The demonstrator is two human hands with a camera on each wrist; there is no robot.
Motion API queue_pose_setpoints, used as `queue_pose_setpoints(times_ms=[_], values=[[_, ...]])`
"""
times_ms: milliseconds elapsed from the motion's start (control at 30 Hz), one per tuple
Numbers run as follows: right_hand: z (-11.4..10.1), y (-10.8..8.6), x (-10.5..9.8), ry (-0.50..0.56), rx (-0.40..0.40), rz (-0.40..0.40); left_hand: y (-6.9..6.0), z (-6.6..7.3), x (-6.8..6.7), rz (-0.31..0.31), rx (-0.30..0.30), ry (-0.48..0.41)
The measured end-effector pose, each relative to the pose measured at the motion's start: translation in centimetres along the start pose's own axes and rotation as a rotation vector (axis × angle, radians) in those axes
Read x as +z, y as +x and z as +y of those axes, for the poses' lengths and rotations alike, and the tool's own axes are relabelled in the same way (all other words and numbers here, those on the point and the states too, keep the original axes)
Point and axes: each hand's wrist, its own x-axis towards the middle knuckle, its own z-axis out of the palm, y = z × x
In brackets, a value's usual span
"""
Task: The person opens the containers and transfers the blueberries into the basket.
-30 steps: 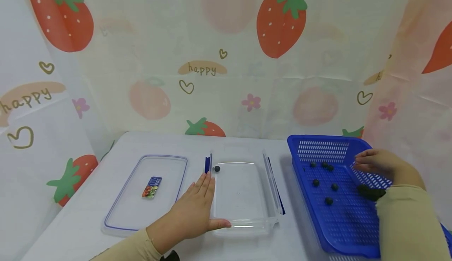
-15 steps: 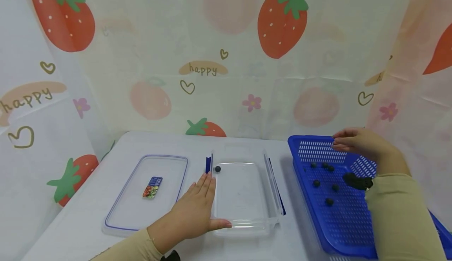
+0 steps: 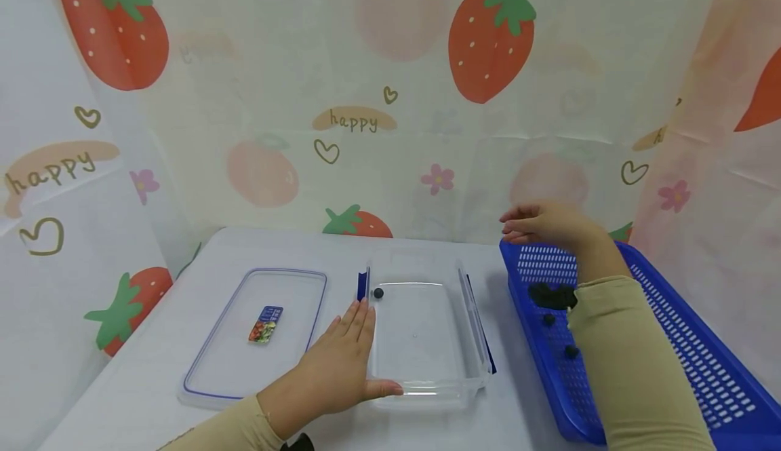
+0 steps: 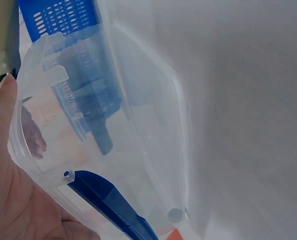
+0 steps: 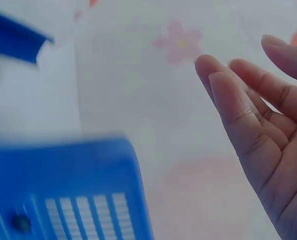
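Note:
My left hand (image 3: 332, 369) lies with straight fingers along the left side of a clear plastic storage box (image 3: 421, 336); its thumb reaches across the near edge. Inside the box, at the far left corner, is one dark round berry (image 3: 378, 293), like a blueberry. My right hand (image 3: 552, 224) is raised over the far left corner of a blue slotted basket (image 3: 702, 349). In the right wrist view, the thumb and a finger (image 5: 233, 100) overlap closely, and nothing shows between them. More dark berries (image 3: 571, 352) lie in the basket, partly hidden by the right arm.
A clear lid (image 3: 210, 363) with a blue seal and a printed label (image 3: 265, 324) lies left of the box. Blue locking flaps (image 3: 363, 286) stick out along the box's sides. A patterned cloth (image 3: 256, 85) hangs behind the white table (image 3: 140, 376).
My right hand has moved left and up, from above the basket's right side to its far left corner. The left hand, box and berry have kept their places.

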Motion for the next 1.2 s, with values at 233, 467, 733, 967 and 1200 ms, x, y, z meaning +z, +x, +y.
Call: queue_pose_setpoints(times_ms=[233,467,733,967,1200], values=[[-1.6,2.9,4.0,-0.048,0.006,-0.027,-0.1,0.0,0.0,-0.009,-0.006,-0.006],[-2.2,5.5,7.9,-0.010,-0.014,-0.086,-0.3,-0.1,-0.1,-0.012,-0.009,-0.008],[-1.8,7.8,12.2,0.032,0.009,-0.123,-0.1,0.0,-0.2,-0.007,-0.009,-0.023],[-1.5,9.3,15.1,0.030,0.068,-0.147,-0.1,0.1,-0.2,0.008,-0.004,-0.011],[-0.9,10.3,17.2,-0.011,0.147,-0.194,0.0,0.0,-0.1,0.009,0.000,0.012]])
